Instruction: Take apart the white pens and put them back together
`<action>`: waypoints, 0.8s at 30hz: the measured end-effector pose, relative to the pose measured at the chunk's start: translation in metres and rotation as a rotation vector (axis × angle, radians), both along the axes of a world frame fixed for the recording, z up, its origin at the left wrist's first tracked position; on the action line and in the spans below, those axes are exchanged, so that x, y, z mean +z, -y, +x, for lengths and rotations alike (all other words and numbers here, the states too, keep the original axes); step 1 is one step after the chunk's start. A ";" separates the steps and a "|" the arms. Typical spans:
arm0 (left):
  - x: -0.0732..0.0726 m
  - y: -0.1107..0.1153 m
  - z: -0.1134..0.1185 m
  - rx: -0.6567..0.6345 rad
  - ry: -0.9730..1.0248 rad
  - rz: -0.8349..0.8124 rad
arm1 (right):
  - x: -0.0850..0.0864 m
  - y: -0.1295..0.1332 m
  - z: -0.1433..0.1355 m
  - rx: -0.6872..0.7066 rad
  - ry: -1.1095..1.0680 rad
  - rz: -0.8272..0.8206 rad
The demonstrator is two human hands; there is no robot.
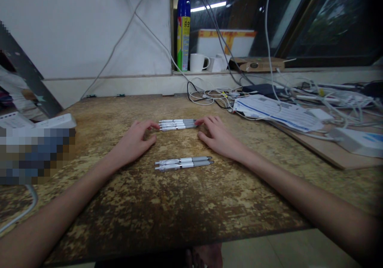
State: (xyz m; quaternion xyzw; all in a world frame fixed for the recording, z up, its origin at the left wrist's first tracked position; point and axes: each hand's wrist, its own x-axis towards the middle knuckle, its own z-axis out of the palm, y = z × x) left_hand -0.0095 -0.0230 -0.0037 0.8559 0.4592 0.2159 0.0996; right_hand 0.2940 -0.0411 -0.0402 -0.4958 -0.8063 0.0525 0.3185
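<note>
A row of white and grey pens (177, 125) lies side by side on the worn wooden table (119, 220). My left hand (136, 140) is at the row's left end, its index fingertip at the pens and its thumb apart below. At the other end, my right hand (216, 137) has its index fingertip by the grey ends, thumb spread from the fingers. Both hands are open, and neither grasps a pen. Two more pens (183, 163) lie together nearer the table's front edge, below the hands, touched by neither.
Tangled cables (209, 94), a printed sheet (275, 110) and a white power strip (359, 140) cover the right side. On the sill stand a spray can (183, 36) and a white mug (197, 62). Another white strip (56, 121) sits at the left.
</note>
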 end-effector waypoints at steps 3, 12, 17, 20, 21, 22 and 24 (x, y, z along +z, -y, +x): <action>0.001 0.001 0.001 -0.011 0.007 0.012 | -0.001 -0.002 0.001 -0.005 0.006 -0.005; 0.001 0.003 0.012 -0.110 -0.069 0.130 | 0.006 0.001 -0.003 0.028 -0.008 -0.027; 0.009 0.008 0.034 -0.138 -0.278 0.327 | 0.010 0.005 -0.010 0.070 -0.108 -0.045; 0.014 0.010 0.047 -0.209 -0.367 0.365 | 0.011 0.008 -0.013 0.051 -0.199 -0.079; 0.015 0.010 0.051 -0.222 -0.375 0.375 | 0.012 0.010 -0.014 0.044 -0.218 -0.103; 0.015 0.010 0.053 -0.229 -0.384 0.384 | 0.013 0.012 -0.015 0.046 -0.221 -0.126; 0.014 0.013 0.057 -0.223 -0.396 0.404 | 0.015 0.016 -0.017 0.074 -0.167 -0.160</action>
